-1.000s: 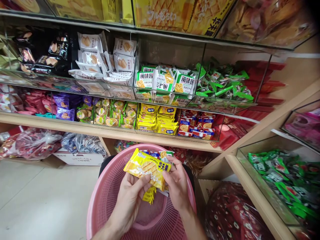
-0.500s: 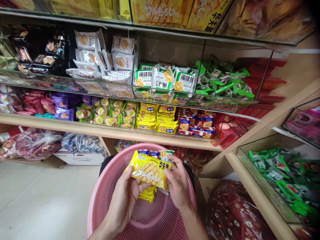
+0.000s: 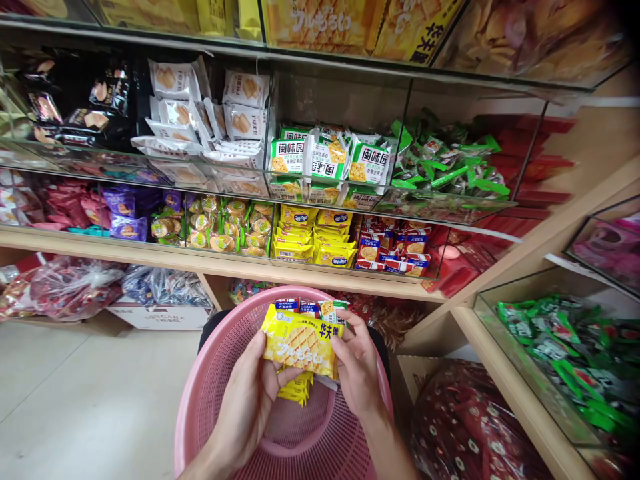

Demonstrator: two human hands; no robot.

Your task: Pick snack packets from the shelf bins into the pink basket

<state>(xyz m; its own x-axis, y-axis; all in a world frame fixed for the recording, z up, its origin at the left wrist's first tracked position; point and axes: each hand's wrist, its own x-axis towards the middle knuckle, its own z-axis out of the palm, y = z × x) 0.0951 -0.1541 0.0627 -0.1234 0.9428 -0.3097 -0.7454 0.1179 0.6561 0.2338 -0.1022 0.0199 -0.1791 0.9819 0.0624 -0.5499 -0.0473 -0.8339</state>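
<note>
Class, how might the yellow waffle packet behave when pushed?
The yellow waffle packet may be slippery, given its shine. Being flat, it would likely slide rather than roll. The printed waffle hints at fragile contents.

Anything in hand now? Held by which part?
A waffle packet, held by its two ends: left hand at the left end, right hand at the right.

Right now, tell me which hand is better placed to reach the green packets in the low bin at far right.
The right hand, likely: it is nearer the green packets than the left hand. Both grip the yellow waffle packet, so the left would have to keep it.
</note>
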